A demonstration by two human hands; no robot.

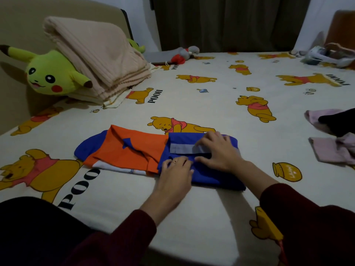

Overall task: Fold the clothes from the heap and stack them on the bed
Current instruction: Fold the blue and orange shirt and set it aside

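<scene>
Centrally, near the front edge of the bed with the cream sheet printed with yellow cartoon bears (pixel 221 96): one partly folded blue and orange shirt with a grey stripe and a white panel (pixel 134 150), lying flat, orange section folded over toward the left, blue section toward the right.

Left hand (pixel 175 173), dark red sleeve, ring on one finger: fingers bent at the knuckles, tips down on the blue cloth at the near edge of the shirt; whether pinching the cloth or only pressing it, cannot tell.

Right hand (pixel 219 150), dark red sleeve: fingers spread and fairly straight, flat on the blue section, covering the right end of the grey stripe; pressing, not clutching.

Right side of bed, well apart from the shirt: loose pale pink garments (pixel 330 150) with a black garment (pixel 340 121) lying partly over them.

Far left: yellow-green plush toy with red cheeks (pixel 50 75), beside and partly under a folded beige ribbed blanket (pixel 99 56).

Far edge: small grey and red plush toy (pixel 184 54), below a dark curtain (pixel 230 22).
</scene>
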